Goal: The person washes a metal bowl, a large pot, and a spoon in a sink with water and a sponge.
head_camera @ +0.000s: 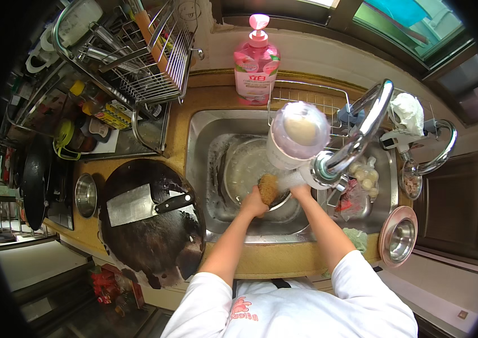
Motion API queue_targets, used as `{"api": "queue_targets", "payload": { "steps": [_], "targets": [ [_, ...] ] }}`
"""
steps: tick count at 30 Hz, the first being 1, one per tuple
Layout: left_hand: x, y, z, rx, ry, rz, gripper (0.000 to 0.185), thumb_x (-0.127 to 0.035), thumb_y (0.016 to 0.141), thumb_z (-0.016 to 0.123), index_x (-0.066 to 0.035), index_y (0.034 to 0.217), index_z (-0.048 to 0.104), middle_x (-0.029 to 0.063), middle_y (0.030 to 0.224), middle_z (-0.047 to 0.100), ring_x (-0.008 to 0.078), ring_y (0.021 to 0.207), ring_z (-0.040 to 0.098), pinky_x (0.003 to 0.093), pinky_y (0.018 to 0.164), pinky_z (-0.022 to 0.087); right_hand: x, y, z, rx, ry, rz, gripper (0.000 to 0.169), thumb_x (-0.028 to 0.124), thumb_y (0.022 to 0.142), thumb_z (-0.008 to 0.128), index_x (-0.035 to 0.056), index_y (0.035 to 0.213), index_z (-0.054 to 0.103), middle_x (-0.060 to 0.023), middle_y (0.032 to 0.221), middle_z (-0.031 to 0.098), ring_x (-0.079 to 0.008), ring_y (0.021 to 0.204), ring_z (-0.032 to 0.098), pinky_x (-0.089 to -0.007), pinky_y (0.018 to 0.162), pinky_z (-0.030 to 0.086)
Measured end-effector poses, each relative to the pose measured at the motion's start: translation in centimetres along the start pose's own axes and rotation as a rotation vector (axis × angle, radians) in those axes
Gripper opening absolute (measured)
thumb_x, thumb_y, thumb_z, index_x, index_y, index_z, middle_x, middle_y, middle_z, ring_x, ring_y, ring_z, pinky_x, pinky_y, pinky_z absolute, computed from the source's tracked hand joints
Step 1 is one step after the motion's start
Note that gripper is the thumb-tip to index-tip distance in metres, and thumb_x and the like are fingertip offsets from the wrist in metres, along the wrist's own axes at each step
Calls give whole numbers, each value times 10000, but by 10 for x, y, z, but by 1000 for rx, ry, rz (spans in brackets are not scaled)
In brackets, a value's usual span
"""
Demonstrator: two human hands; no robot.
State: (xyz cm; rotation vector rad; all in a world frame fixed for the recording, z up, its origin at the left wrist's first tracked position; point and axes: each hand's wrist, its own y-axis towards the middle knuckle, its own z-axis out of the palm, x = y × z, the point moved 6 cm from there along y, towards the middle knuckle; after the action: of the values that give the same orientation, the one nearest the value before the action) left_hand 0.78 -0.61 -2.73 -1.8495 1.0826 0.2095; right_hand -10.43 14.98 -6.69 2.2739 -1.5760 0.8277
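My left hand point(254, 203) is closed around a brown, rough-textured scrubber point(268, 189) over the sink. Beneath it, a round metal pan point(239, 169) with cloudy water lies in the stainless steel sink point(217, 230). White water streams from the chrome faucet point(359, 141) beside the scrubber. My right hand point(301, 192) is by the pan's right side, under the faucet head; its fingers are hidden, so its grip is unclear. A white cylindrical filter point(291, 148) on the faucet covers part of the pan.
Left of the sink, a cleaver point(131, 206) lies on a round, dark chopping board point(150, 257). A pink soap bottle point(257, 67) stands behind. Bagged food point(351, 200) sits in the sink's right side. Metal bowls point(403, 236) and a wire dish rack point(158, 84) flank it.
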Motion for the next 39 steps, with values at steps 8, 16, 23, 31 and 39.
{"api": "queue_targets", "payload": {
  "steps": [8, 16, 23, 31, 39],
  "targets": [
    [42, -13, -10, -98, -194, -142, 809, -214, 553, 705, 48, 1198, 294, 250, 1074, 526, 347, 1015, 519, 358, 859, 413, 118, -20, -129, 326, 298, 254, 274, 129, 762, 469, -5, 993, 527, -125, 723, 597, -217, 512, 577, -320, 493, 478],
    [22, -18, -28, -194, 43, -209, 752, -341, 672, 632, -3, 1257, 299, 251, 1275, 350, 368, 1168, 373, 439, 953, 314, 133, -16, -210, 221, -391, 89, 604, 246, 699, 531, 28, 1232, 348, -235, 821, 604, -372, 807, 593, -436, 719, 471],
    [-68, 6, -19, -366, 199, 268, 506, -326, 841, 425, -26, 1247, 391, 189, 1359, 264, 350, 1276, 198, 499, 1022, 169, 49, -44, -161, 218, 300, 243, 528, 258, 768, 371, 43, 1250, 338, -275, 809, 583, -355, 686, 611, -421, 680, 487],
    [-107, -43, 5, 218, -166, 352, 319, -250, 809, 492, -104, 1081, 570, 180, 999, 585, 297, 957, 556, 349, 795, 439, 53, -65, -73, 188, 1067, 631, 499, 102, 799, 437, 157, 1267, 273, -84, 926, 505, -183, 723, 545, -312, 520, 489],
    [-43, -45, -3, -178, 526, 540, 98, -150, 700, 564, -86, 760, 608, 105, 704, 607, 293, 676, 594, 403, 592, 472, 51, -46, -52, 216, 800, 423, 490, 150, 832, 463, 99, 1280, 273, -131, 1111, 480, -264, 995, 513, -371, 813, 439]
  ]
}}
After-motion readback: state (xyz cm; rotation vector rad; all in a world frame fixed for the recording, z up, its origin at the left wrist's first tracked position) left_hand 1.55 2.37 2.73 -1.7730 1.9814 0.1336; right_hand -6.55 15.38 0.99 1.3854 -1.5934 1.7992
